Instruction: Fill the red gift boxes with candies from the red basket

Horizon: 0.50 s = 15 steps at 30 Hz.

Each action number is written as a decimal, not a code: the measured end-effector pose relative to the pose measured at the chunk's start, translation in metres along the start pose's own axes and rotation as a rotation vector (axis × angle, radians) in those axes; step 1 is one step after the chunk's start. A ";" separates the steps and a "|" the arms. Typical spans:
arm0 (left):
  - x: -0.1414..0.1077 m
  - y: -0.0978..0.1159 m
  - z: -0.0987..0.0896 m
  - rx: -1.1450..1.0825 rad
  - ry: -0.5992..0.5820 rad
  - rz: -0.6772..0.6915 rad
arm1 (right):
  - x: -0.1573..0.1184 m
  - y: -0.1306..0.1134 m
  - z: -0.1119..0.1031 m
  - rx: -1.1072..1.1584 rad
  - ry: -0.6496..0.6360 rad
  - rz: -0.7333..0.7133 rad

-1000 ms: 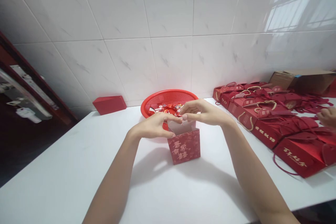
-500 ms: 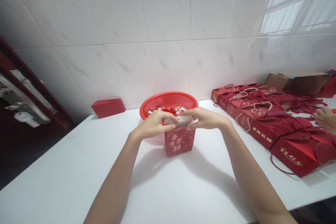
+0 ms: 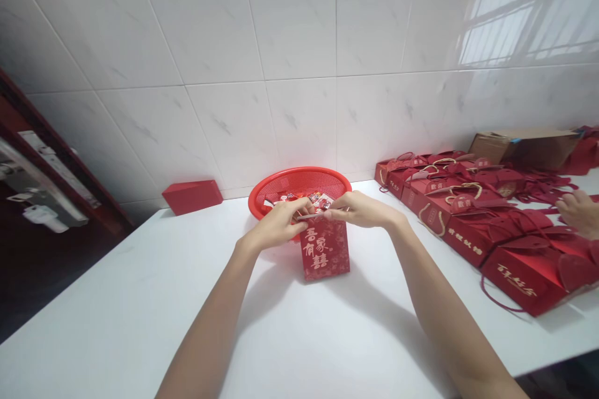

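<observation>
Left hand (image 3: 282,224), right hand (image 3: 359,209) — both pinching top edge of red printed gift box (image 3: 327,252); red mesh basket (image 3: 300,181) behind — wrapped candies (image 3: 322,201) inside.

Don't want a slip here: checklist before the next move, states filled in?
1. Left hand gripping box at top edge: ok.
2. Right hand gripping top edge: ok.
3. Box upright, printed side toward camera: ok.
4. Box top fully closed: cannot tell, hands partly cover it.
5. Basket behind box, not touching: cannot tell.
6. Other person's hand clear of box: ok, far right, by handled boxes.
</observation>
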<state>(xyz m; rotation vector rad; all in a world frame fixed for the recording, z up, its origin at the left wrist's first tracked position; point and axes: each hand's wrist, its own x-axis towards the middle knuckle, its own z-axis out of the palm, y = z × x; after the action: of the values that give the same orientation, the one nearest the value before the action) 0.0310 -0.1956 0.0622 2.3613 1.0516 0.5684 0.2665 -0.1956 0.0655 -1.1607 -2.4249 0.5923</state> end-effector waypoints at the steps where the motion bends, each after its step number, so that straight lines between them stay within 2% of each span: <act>1: 0.001 0.000 0.001 0.009 0.005 0.013 | 0.000 0.002 0.000 0.009 0.011 0.000; 8: 0.004 -0.002 0.002 0.035 -0.001 0.037 | -0.001 0.010 0.008 -0.004 0.064 0.025; 11: 0.002 0.000 0.000 0.010 -0.016 -0.001 | -0.003 0.013 0.017 0.002 0.145 0.031; 15: -0.001 0.000 -0.003 -0.057 -0.060 -0.060 | -0.009 0.021 0.041 0.001 0.311 0.035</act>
<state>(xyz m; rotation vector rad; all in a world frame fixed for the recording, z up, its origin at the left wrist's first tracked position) 0.0291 -0.1954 0.0648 2.2756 1.0614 0.4954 0.2640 -0.1994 0.0192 -1.1986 -2.1449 0.3899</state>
